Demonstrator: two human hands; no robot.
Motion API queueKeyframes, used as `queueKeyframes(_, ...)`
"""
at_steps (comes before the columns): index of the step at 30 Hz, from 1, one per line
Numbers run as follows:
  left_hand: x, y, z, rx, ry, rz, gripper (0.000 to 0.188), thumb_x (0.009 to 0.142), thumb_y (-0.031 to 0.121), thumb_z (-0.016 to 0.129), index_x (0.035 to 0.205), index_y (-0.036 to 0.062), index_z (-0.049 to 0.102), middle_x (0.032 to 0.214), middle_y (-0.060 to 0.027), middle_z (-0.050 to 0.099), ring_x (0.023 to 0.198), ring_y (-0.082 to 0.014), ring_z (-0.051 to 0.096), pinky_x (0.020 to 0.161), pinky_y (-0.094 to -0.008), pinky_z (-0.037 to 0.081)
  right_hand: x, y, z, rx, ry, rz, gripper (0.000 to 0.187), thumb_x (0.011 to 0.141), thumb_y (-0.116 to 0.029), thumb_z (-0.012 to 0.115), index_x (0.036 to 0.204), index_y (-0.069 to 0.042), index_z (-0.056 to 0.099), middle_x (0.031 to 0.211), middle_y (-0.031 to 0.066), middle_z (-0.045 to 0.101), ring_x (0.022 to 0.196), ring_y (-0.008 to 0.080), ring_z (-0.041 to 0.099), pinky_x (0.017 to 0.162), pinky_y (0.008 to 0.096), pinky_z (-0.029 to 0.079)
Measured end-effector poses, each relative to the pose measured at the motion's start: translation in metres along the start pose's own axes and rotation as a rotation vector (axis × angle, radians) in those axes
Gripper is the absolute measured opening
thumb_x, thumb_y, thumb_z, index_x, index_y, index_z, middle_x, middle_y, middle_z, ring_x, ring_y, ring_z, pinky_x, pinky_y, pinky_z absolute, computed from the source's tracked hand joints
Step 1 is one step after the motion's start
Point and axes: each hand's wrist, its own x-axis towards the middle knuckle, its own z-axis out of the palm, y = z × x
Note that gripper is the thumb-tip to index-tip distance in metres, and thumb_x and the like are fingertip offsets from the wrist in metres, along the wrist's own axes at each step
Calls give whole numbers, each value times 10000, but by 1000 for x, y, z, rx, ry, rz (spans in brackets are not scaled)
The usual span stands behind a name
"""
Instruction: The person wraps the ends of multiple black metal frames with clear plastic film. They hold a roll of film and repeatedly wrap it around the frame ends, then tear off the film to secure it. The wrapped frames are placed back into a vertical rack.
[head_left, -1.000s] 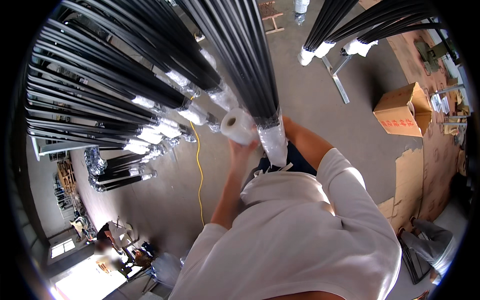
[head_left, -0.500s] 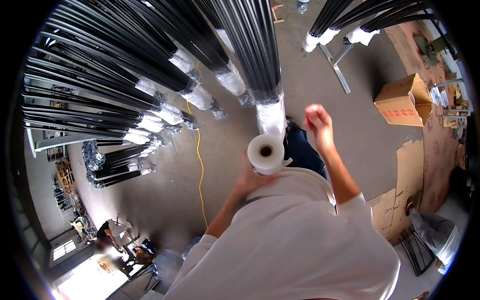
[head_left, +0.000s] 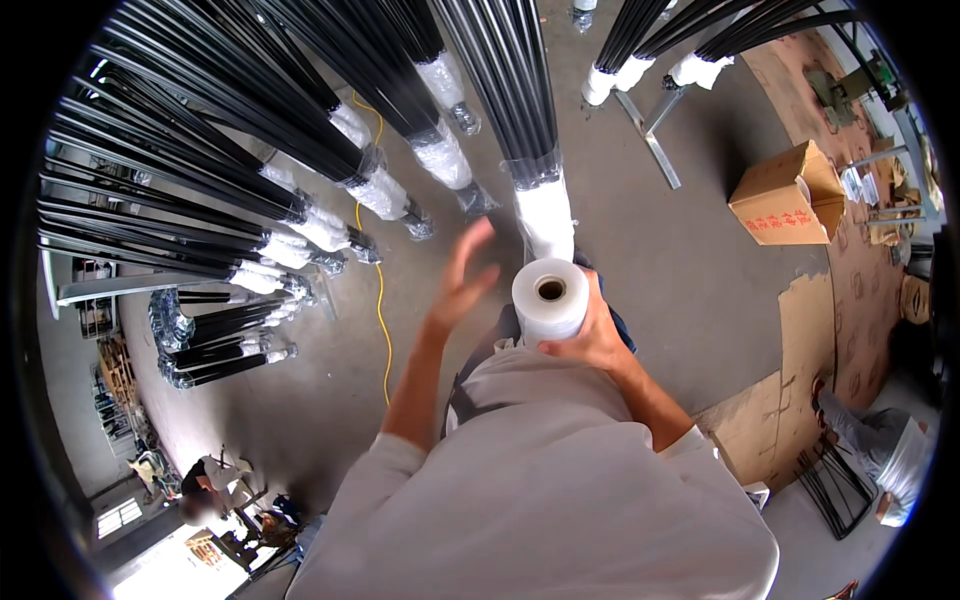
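Gripping film roll (head_left: 550, 300) upright in right hand (head_left: 597, 340), core up, left hand (head_left: 462, 280) open, empty.

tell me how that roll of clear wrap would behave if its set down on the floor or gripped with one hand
The roll of clear wrap is a round cylinder on a hollow core, so laid on its side it would probably roll across the smooth concrete floor. Its glossy film looks slippery, though the right hand holds it alone, so it is likely fairly light. It seems firm, not floppy.

A grey concrete floor (head_left: 690, 260) carries a cardboard box (head_left: 785, 195) and a yellow cable (head_left: 381, 300).
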Motion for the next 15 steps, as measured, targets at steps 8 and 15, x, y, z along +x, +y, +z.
queueKeyframes(8, 88, -10, 43, -262, -37, -281, 574, 685, 166, 707, 1174, 10, 450, 1054, -92, 564, 977, -178, 533, 881, -296, 388, -5, 12, -69, 246, -65, -49, 802, 465, -187, 792, 1159, -26, 423, 1117, 117, 506, 1045, 227, 504, 902, 382, 385)
queueKeyframes(15, 77, 34, 64, -534, 27, -153, 503, 617, 152, 746, 1052, -3, 548, 946, -63, 597, 890, -160, 559, 814, -289, 430, 129, 146, -134, 41, 15, 354, 610, 538, -150, 760, 1089, -30, 528, 936, 100, 633, 836, 184, 605, 775, 303, 458)
